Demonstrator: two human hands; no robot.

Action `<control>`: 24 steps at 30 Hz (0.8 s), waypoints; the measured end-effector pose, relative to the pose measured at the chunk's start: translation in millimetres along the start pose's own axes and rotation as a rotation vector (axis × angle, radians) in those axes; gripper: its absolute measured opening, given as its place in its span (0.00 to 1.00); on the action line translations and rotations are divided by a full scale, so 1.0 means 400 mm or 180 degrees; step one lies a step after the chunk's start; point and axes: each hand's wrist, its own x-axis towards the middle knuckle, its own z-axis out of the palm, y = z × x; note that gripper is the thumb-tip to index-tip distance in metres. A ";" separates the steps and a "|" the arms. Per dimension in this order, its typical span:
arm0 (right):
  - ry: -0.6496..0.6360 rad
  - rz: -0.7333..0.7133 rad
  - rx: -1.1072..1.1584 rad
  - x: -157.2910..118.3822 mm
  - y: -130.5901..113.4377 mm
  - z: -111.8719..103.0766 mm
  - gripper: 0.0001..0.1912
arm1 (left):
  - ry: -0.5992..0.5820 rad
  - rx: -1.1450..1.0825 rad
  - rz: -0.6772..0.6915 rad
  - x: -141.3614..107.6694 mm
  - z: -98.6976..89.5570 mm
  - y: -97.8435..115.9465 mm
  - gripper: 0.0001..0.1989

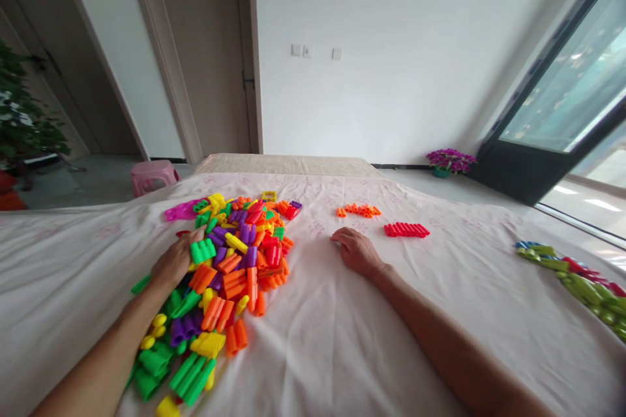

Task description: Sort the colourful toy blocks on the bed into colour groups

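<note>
Grip, left hand (177,259): at left edge of mixed pile (235,283), fingers partly hidden beside green piece (202,251); cannot tell whether closed. Right hand (359,254) rests on cloth (313,352), fingers loosely curved, closure unclear. Orange pieces (362,210) and red row (407,230) lie apart from pile, probably keeping colours distinct.
</note>
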 end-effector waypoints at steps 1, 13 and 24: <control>-0.0021 0.0030 -0.0013 0.001 -0.003 -0.001 0.24 | -0.0043 -0.0126 0.0004 -0.003 0.009 0.013 0.34; -0.0195 0.0157 -0.0256 0.009 -0.016 -0.002 0.20 | -0.0483 -0.1222 0.0235 -0.015 0.005 0.080 0.31; -0.0243 0.0351 -0.0368 0.023 -0.020 -0.003 0.19 | -0.0224 0.0016 0.0492 -0.011 0.027 -0.014 0.37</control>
